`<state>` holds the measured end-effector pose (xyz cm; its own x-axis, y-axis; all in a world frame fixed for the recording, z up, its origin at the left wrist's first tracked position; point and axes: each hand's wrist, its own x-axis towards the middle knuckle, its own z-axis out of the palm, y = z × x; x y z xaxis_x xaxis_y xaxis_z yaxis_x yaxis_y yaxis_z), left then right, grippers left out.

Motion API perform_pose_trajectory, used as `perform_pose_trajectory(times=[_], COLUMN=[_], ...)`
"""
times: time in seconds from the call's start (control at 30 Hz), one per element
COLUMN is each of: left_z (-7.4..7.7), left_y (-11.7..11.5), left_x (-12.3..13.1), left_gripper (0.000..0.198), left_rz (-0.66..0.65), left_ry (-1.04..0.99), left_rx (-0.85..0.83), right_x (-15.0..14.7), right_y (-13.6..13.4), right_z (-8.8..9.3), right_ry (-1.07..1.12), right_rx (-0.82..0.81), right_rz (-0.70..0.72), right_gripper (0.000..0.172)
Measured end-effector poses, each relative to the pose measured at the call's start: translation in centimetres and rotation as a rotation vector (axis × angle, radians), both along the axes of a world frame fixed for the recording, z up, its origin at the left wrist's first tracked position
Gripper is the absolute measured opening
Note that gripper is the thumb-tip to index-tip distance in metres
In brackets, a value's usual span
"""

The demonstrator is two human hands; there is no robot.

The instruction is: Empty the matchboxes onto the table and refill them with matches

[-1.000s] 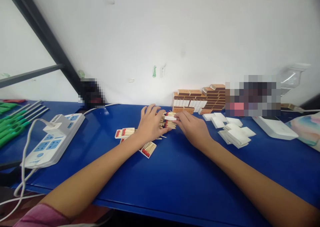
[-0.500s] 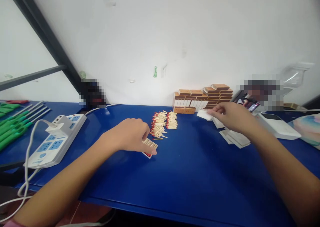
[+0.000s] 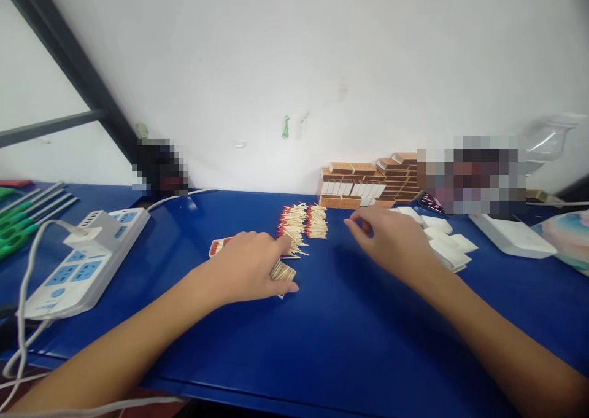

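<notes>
Match tray [image 3: 283,272] is on the near side of the L hand [image 3: 248,267], btwn thumb & fingers, partly hidden; can't tell if they grip it or just span it. Tray is pale, shallow, packed w/ thin wooden sticks. Another tray [image 3: 217,247], w/ red match heads showing, sits just L of that hand, partly covered.

R hand [image 3: 391,237] is above the table, well apart from the tray, fingers curled, thumb & index tips close; can't tell if anything's pinched. Btwn hands, a bit farther back: two match piles [image 3: 292,224], red heads L, the L pile messier.

Behind, by the wall [image 3: 257,56]: stacked matchboxes [image 3: 352,175], orange-brown w/ white ends, print too small to read. White pcs [image 3: 448,249] in a loose heap next to R hand; white case [image 3: 510,237] beyond, phone [image 3: 431,202] w/ lit screen nearby, text unreadable.

Table [image 3: 294,344] is glossy blue. Far L: white power strip [image 3: 99,283] w/ blue sockets, adapter plugged in; green-handled tools [image 3: 21,228]; dark frame [image 3: 69,62]. Wall's white, scuffed, w/ green marks. Two pixelated patches.
</notes>
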<state>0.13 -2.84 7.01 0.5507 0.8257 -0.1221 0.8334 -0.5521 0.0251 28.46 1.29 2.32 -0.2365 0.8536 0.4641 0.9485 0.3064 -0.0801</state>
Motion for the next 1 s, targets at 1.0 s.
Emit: perform_pose_trajectory(times=[1.0], left_z=[-2.8], left_y=[1.0], left_x=[0.2], left_gripper=[0.046], left_rz=[-0.281], left_ry=[-0.446], left_rx=[0.059], right_x=[-5.1], right_y=[-3.7], right_z=[-0.2], right_ry=[0.807], right_rx=[-0.770], right_rz=[0.415], right_gripper=[0.050])
